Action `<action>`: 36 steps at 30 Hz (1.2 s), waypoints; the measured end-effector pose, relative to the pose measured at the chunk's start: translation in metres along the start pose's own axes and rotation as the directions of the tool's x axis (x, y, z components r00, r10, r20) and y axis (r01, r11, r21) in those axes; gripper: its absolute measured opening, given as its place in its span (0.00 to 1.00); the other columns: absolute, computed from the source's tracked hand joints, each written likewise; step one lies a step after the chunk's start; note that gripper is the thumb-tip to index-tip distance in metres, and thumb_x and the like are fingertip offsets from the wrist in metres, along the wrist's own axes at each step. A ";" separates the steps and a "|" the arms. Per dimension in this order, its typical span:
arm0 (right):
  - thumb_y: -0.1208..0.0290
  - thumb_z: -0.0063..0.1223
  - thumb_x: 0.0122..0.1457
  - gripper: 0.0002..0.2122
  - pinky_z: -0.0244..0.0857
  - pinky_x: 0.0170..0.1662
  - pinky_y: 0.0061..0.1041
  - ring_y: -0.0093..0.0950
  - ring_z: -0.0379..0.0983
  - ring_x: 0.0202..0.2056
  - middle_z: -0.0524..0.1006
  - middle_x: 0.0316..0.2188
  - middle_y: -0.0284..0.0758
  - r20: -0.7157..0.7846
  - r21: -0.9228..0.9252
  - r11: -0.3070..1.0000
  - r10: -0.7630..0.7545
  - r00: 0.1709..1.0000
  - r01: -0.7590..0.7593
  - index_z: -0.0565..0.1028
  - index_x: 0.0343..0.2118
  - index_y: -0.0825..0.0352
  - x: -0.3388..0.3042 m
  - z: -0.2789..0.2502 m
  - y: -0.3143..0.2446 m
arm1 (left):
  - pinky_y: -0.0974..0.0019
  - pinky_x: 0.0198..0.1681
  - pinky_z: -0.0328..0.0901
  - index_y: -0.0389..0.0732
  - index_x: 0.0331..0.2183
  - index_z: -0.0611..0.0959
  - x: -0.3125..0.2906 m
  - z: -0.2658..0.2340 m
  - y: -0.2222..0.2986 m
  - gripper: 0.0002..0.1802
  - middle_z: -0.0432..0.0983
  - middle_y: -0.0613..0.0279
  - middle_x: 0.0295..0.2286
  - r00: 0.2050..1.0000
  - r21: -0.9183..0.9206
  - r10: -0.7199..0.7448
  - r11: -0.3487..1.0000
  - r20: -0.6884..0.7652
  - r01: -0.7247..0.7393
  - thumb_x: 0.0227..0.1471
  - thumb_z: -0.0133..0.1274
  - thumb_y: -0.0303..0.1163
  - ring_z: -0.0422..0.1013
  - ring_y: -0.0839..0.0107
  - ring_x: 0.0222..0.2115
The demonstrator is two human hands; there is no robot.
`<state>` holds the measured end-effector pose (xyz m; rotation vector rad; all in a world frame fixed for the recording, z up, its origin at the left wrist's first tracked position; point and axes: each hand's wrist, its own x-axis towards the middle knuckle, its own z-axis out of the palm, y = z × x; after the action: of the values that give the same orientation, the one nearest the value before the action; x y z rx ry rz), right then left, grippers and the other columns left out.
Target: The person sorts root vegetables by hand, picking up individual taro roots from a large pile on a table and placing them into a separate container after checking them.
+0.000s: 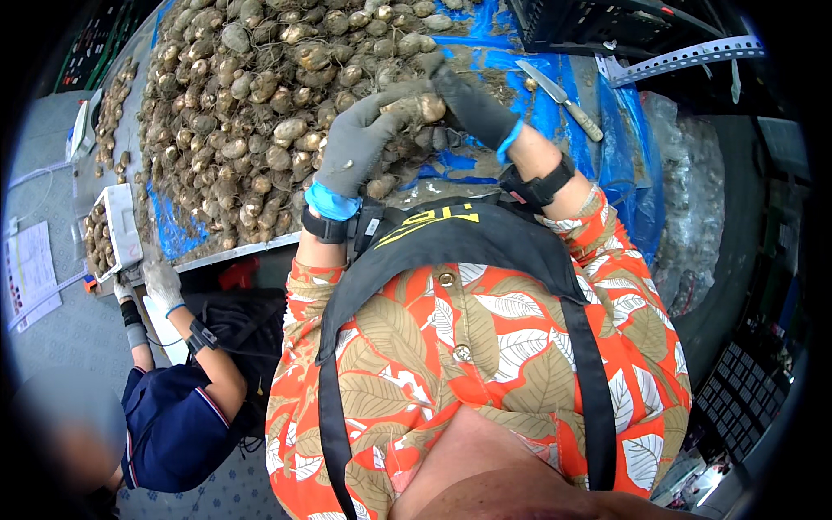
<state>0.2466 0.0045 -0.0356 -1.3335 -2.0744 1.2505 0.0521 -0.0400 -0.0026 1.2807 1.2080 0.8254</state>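
My left hand [357, 143], in a grey work glove with a blue cuff, is closed around a small brown taro corm [426, 108] with a pale end. My right hand [472, 100], in a darker, dirt-stained glove, is beside that corm, its fingers drawn together just above it. What those fingers grip, if anything, is hidden. A large heap of rooty, soil-covered taro corms [260, 113] spreads across the table beyond and left of my hands. To the right of my right hand, a knife [559, 97] with a light handle lies on blue plastic sheeting [568, 74].
At the lower left a co-worker in a dark blue shirt [178, 425] has gloved hands by a white tray [123, 227] of corms. A black crate [581, 26] stands at the far right, near a perforated metal bar [689, 59]. Clear plastic bags [685, 199] fill the right side.
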 end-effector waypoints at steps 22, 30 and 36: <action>0.70 0.56 0.50 0.12 0.67 0.37 0.36 0.40 0.74 0.35 0.76 0.29 0.44 0.205 -0.531 0.773 -0.279 0.938 0.346 0.74 0.38 0.67 0.000 -0.015 0.002 | 0.79 0.24 0.66 0.33 0.52 0.71 -0.006 -0.012 0.005 0.28 0.77 0.63 0.32 0.978 -0.408 -0.112 0.896 0.174 0.175 0.54 0.53 0.38 0.70 0.81 0.23; 0.68 0.53 0.52 0.13 0.67 0.39 0.35 0.40 0.73 0.38 0.76 0.35 0.42 -0.027 -0.485 0.641 -0.691 0.722 0.595 0.75 0.40 0.65 -0.007 -0.038 0.006 | 0.79 0.23 0.65 0.31 0.52 0.71 -0.008 -0.007 0.007 0.25 0.77 0.61 0.35 0.991 -0.423 -0.003 0.904 0.134 0.059 0.55 0.49 0.35 0.70 0.82 0.23; 0.63 0.52 0.54 0.15 0.67 0.38 0.38 0.40 0.75 0.34 0.77 0.36 0.41 0.024 -0.665 0.634 -0.510 0.860 0.395 0.76 0.43 0.61 -0.001 -0.011 -0.007 | 0.72 0.41 0.68 0.30 0.53 0.70 -0.006 -0.016 -0.004 0.27 0.76 0.55 0.41 0.987 -0.407 0.082 0.913 0.140 -0.018 0.55 0.49 0.35 0.73 0.73 0.38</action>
<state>0.2509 0.0074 -0.0238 -0.9703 -2.6045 0.1642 0.0349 -0.0421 -0.0034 1.0153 0.8281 0.9394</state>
